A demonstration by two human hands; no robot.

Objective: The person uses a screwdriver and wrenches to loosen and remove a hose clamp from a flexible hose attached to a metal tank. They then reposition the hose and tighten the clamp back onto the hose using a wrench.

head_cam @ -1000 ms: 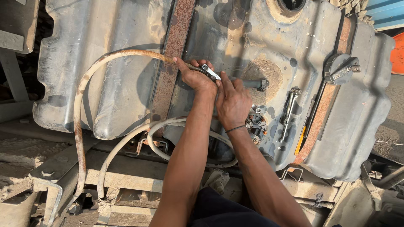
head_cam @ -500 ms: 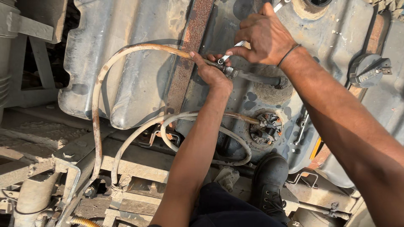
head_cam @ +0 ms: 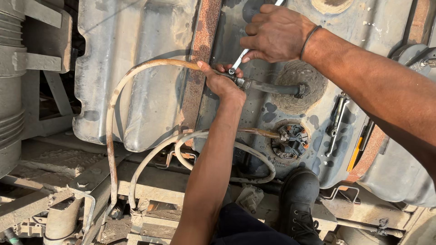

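Rusty strap (head_cam: 202,54) and hose (head_cam: 131,77) (looping left) crowd the left hand (head_cam: 221,82).

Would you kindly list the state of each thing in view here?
Left hand: gripping the hose end.
Right hand: holding the wrench.
Wrench: on the fitting.
Hose: curved, joined to the pipe.
Pipe: lying on the tank.
Tank: dirty, dented.

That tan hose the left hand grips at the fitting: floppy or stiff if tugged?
Probably semi-stiff: the tan hose holds a smooth arch unsupported. Likely springs back rather than drooping. The left hand grips it near the fitting, so that end looks anchored.
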